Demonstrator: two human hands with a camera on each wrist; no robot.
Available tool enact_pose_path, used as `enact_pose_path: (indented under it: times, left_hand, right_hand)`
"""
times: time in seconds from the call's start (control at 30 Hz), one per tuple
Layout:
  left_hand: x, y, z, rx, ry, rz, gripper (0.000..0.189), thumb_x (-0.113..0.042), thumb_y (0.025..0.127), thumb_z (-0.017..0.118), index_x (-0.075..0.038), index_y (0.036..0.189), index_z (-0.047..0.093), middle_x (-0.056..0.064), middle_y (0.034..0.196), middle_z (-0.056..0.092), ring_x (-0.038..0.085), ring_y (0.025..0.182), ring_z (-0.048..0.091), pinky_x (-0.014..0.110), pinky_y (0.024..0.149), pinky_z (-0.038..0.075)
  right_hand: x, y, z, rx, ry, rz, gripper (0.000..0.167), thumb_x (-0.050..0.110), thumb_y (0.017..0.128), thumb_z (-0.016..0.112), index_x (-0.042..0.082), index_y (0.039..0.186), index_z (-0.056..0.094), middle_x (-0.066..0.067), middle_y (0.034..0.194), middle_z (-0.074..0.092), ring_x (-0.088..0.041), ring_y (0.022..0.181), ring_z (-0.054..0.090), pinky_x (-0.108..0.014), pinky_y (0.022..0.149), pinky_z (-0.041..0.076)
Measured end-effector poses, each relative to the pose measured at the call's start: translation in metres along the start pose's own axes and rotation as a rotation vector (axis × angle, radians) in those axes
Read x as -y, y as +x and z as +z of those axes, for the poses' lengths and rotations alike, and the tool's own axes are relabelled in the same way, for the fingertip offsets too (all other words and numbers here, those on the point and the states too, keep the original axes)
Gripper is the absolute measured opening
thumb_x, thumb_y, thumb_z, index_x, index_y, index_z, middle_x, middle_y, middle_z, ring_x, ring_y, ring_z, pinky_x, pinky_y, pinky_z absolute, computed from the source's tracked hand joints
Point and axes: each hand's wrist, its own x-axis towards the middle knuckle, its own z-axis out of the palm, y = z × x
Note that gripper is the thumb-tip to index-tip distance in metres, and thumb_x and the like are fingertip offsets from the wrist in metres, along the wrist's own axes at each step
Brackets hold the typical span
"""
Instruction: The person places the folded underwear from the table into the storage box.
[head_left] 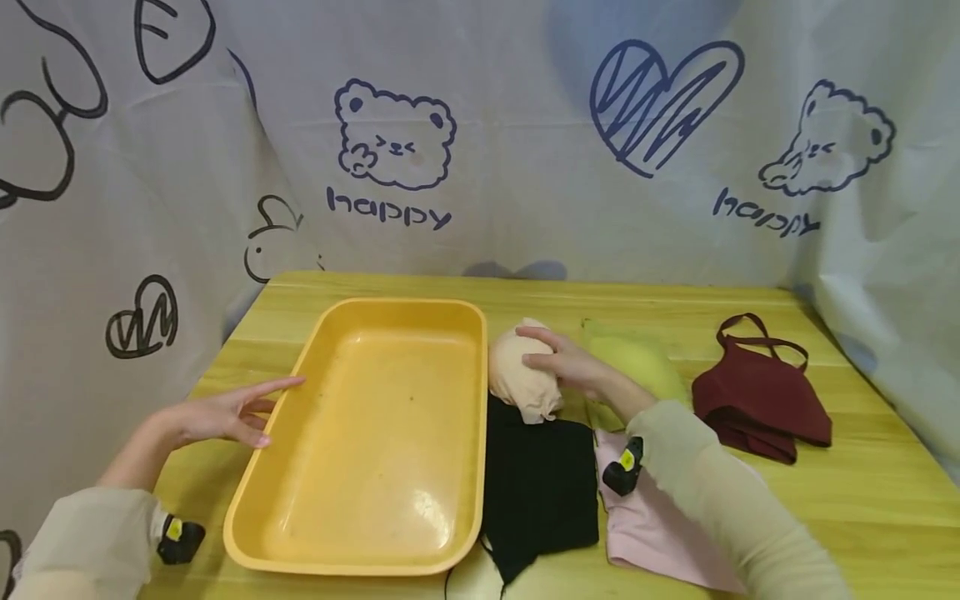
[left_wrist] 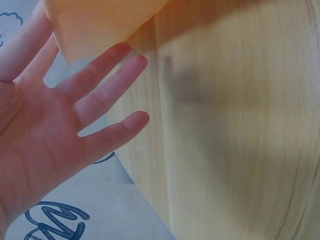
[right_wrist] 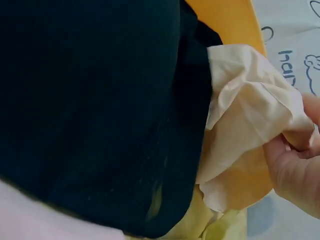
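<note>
My right hand (head_left: 570, 364) pinches a beige bra (head_left: 516, 377) with a rounded, crumpled shape, just beyond a black garment (head_left: 543, 487). The right wrist view shows thumb and fingers closed on its loose fabric (right_wrist: 250, 112). At the left side of a big yellow plastic basin (head_left: 482, 433) is my left hand (head_left: 213, 419), index finger and thumb at the rim. Its other fingers (left_wrist: 107, 95) spread straight beside the basin's outer wall in the left wrist view. Nothing lies inside the basin.
To the right of the beige bra lies a yellow-green garment (head_left: 637, 358), partly behind my right forearm. A dark red bra (head_left: 761, 396) with straps sits farther right. Nearer me is a pink garment (head_left: 660, 533), partly under the sleeve. A drawn-on white curtain (head_left: 517, 167) encloses the wooden table (head_left: 862, 500).
</note>
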Motion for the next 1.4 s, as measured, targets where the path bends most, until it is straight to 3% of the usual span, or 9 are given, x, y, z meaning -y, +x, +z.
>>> enact_pose_path:
  times: [0.03, 0.2, 0.27, 0.43, 0.6, 0.87, 0.97, 1.2, 1.4]
  left_hand:
    - [0.0, 0.0, 0.0, -0.002, 0.002, -0.005, 0.085, -0.012, 0.084, 0.064, -0.007, 0.146, 0.006, 0.032, 0.145, -0.007, 0.061, 0.124, 0.011, 0.055, 0.093, 0.04]
    - [-0.004, 0.0, 0.001, -0.009, -0.001, -0.053, 0.086, -0.013, 0.084, 0.065, -0.008, 0.146, 0.005, 0.036, 0.143, -0.002, 0.059, 0.124, 0.018, 0.052, 0.092, 0.042]
    - [-0.005, -0.001, 0.001, -0.012, -0.006, -0.086, 0.087, -0.014, 0.084, 0.065, -0.011, 0.146, 0.004, 0.039, 0.142, 0.0, 0.056, 0.124, 0.024, 0.049, 0.09, 0.044]
    - [-0.007, -0.002, -0.001, -0.025, 0.003, -0.13, 0.088, -0.016, 0.084, 0.065, -0.014, 0.147, 0.005, 0.04, 0.141, 0.004, 0.052, 0.123, 0.032, 0.045, 0.086, 0.045]
    - [-0.007, -0.003, -0.002, -0.027, 0.003, -0.141, 0.088, -0.017, 0.083, 0.066, -0.014, 0.147, 0.005, 0.039, 0.141, 0.005, 0.051, 0.123, 0.032, 0.045, 0.087, 0.045]
    - [-0.008, -0.002, -0.001, -0.03, 0.015, -0.145, 0.088, -0.017, 0.083, 0.066, -0.013, 0.147, 0.005, 0.038, 0.142, 0.003, 0.052, 0.125, 0.028, 0.041, 0.084, 0.045]
    - [-0.009, -0.001, -0.001, -0.031, 0.019, -0.139, 0.089, -0.016, 0.083, 0.066, -0.012, 0.147, 0.005, 0.039, 0.142, 0.003, 0.053, 0.124, 0.028, 0.04, 0.08, 0.046]
    - [-0.009, 0.0, -0.001, -0.032, 0.015, -0.138, 0.089, -0.016, 0.082, 0.067, -0.012, 0.146, 0.006, 0.039, 0.142, 0.002, 0.055, 0.125, 0.024, 0.045, 0.087, 0.045]
    - [-0.009, -0.002, -0.001, -0.043, 0.023, -0.156, 0.09, -0.017, 0.082, 0.068, -0.013, 0.147, 0.006, 0.039, 0.142, 0.003, 0.055, 0.125, 0.025, 0.048, 0.088, 0.044]
  right_hand:
    - [0.002, 0.0, 0.0, -0.025, 0.001, -0.014, 0.056, 0.014, 0.095, 0.047, 0.016, 0.146, 0.023, -0.014, 0.15, 0.014, -0.016, 0.092, 0.053, -0.028, 0.072, 0.048]
    - [0.012, -0.004, -0.008, -0.125, 0.075, -0.127, 0.055, 0.005, 0.095, 0.043, 0.01, 0.145, 0.022, -0.011, 0.152, 0.008, -0.028, 0.116, 0.044, -0.022, 0.075, 0.047]
    - [0.016, -0.006, -0.012, -0.147, 0.104, -0.162, 0.055, 0.003, 0.095, 0.042, 0.01, 0.145, 0.02, -0.009, 0.152, 0.006, -0.03, 0.125, 0.034, -0.022, 0.08, 0.047]
    - [0.03, -0.011, -0.017, -0.164, 0.204, -0.209, 0.057, 0.002, 0.095, 0.039, 0.016, 0.146, 0.018, -0.013, 0.139, 0.025, -0.014, 0.089, 0.057, -0.023, 0.066, 0.053]
    - [0.051, -0.013, -0.014, -0.157, 0.273, -0.272, 0.055, 0.001, 0.095, 0.039, 0.018, 0.144, 0.019, -0.009, 0.125, 0.035, -0.011, 0.079, 0.06, -0.024, 0.061, 0.054]
    - [0.082, -0.003, 0.005, -0.114, 0.301, -0.298, 0.055, 0.001, 0.095, 0.041, 0.02, 0.143, 0.022, -0.012, 0.134, 0.029, -0.014, 0.084, 0.059, -0.025, 0.063, 0.054]
    - [0.086, 0.003, 0.014, -0.088, 0.297, -0.304, 0.056, 0.0, 0.094, 0.041, 0.019, 0.143, 0.021, -0.014, 0.136, 0.027, -0.014, 0.086, 0.058, -0.025, 0.064, 0.054]
    - [0.086, 0.015, 0.028, -0.041, 0.312, -0.326, 0.056, -0.001, 0.094, 0.041, 0.017, 0.143, 0.022, -0.015, 0.139, 0.025, -0.016, 0.091, 0.055, -0.026, 0.068, 0.054]
    - [0.086, 0.025, 0.039, -0.009, 0.318, -0.324, 0.056, -0.001, 0.094, 0.042, 0.017, 0.143, 0.022, -0.017, 0.137, 0.027, -0.017, 0.087, 0.057, -0.026, 0.067, 0.054]
